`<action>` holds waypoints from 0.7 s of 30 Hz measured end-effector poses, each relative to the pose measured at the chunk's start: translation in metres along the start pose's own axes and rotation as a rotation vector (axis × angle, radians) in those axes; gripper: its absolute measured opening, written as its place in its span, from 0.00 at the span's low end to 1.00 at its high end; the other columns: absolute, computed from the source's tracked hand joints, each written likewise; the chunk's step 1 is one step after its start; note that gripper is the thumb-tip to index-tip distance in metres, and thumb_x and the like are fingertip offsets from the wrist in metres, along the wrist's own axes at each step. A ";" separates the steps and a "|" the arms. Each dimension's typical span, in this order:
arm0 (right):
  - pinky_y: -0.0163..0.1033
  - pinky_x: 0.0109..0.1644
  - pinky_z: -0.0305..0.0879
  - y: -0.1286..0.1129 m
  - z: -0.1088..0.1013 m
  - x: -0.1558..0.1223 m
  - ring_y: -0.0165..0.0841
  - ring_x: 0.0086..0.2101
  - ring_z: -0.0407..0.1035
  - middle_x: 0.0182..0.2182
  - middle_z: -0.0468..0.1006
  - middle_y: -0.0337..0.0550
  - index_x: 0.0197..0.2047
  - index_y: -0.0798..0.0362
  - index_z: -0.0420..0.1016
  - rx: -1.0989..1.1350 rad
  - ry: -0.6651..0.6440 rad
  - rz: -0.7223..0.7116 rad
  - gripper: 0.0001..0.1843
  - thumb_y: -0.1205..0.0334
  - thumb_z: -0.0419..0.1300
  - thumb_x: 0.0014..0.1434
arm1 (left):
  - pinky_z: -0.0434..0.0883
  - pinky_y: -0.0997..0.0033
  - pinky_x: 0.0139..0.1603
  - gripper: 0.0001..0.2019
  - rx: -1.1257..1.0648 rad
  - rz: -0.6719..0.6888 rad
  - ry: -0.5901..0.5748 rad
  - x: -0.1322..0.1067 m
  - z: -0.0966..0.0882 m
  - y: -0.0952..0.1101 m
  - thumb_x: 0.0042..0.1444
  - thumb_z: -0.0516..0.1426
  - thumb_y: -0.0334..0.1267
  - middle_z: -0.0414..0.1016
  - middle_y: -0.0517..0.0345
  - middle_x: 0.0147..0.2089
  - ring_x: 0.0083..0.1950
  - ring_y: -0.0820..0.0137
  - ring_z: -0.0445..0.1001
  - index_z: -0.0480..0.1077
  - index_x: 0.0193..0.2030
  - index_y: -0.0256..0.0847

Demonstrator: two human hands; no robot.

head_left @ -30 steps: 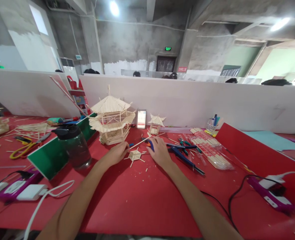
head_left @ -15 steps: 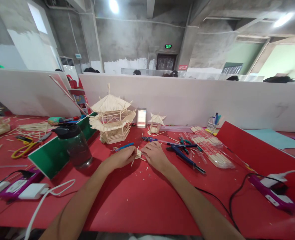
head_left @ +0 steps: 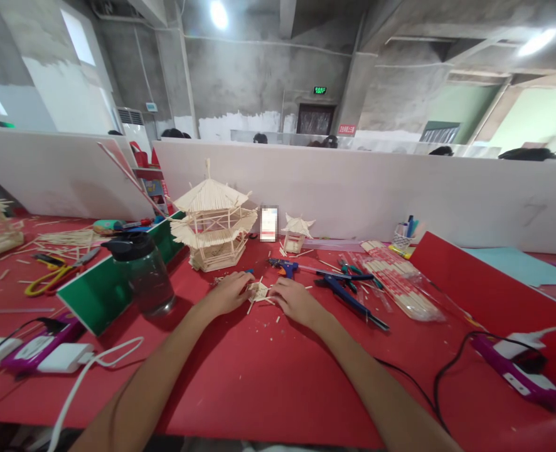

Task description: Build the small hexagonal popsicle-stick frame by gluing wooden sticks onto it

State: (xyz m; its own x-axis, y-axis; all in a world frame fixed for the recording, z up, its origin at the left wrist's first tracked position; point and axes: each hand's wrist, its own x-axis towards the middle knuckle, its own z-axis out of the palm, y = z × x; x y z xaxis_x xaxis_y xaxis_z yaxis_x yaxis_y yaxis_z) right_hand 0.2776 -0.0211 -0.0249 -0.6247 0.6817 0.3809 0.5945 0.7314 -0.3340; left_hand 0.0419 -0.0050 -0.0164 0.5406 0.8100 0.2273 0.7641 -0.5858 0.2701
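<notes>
While holding both arms (head_left: pixel 158 370) out over the red tabletop (head_left: pixel 259 389), has left hand (head_left: pixel 232 292) and right hand (head_left: pixel 295 301) at opposite sides of a small stick frame (head_left: pixel 260 292), between them at mid-table. Cannot tell clasp from mere touch at either side. Has a blue-and-orange tool (head_left: pixel 288 270) just beyond the right hand.

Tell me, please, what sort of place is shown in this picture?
Probably a shared craft workshop: a stick-built pagoda model stands on the red table, packed sticks lie nearby, and tops of heads show beyond the white partition.
</notes>
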 end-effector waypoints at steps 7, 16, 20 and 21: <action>0.36 0.46 0.63 0.003 0.010 0.002 0.34 0.40 0.69 0.36 0.75 0.45 0.40 0.55 0.77 -0.014 -0.024 0.009 0.05 0.69 0.59 0.64 | 0.64 0.64 0.50 0.10 -0.043 0.021 -0.051 0.003 0.005 -0.006 0.64 0.53 0.40 0.75 0.53 0.48 0.51 0.61 0.70 0.70 0.49 0.43; 0.36 0.45 0.62 0.002 0.015 0.004 0.33 0.40 0.69 0.35 0.77 0.44 0.39 0.54 0.77 -0.019 -0.028 0.007 0.06 0.71 0.59 0.62 | 0.65 0.66 0.50 0.09 -0.111 0.078 -0.048 0.004 0.009 -0.014 0.64 0.54 0.41 0.75 0.54 0.46 0.49 0.63 0.70 0.71 0.47 0.43; 0.35 0.45 0.61 0.002 0.013 0.004 0.33 0.39 0.69 0.34 0.77 0.43 0.38 0.54 0.77 -0.008 -0.030 0.002 0.06 0.72 0.59 0.62 | 0.65 0.67 0.50 0.09 -0.121 0.093 -0.037 0.004 0.011 -0.016 0.64 0.54 0.42 0.75 0.54 0.46 0.49 0.63 0.70 0.71 0.47 0.43; 0.35 0.45 0.61 0.003 0.013 0.004 0.33 0.38 0.70 0.34 0.77 0.43 0.37 0.54 0.77 -0.004 -0.030 0.000 0.06 0.72 0.59 0.61 | 0.65 0.67 0.50 0.09 -0.123 0.096 -0.035 0.004 0.011 -0.016 0.64 0.54 0.42 0.75 0.54 0.46 0.49 0.63 0.71 0.71 0.47 0.43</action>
State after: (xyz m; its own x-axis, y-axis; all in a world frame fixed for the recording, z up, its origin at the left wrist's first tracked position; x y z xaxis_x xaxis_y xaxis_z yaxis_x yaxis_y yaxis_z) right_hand 0.2702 -0.0163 -0.0355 -0.6400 0.6818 0.3545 0.5963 0.7316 -0.3306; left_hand 0.0356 0.0080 -0.0296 0.6227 0.7494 0.2249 0.6609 -0.6577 0.3616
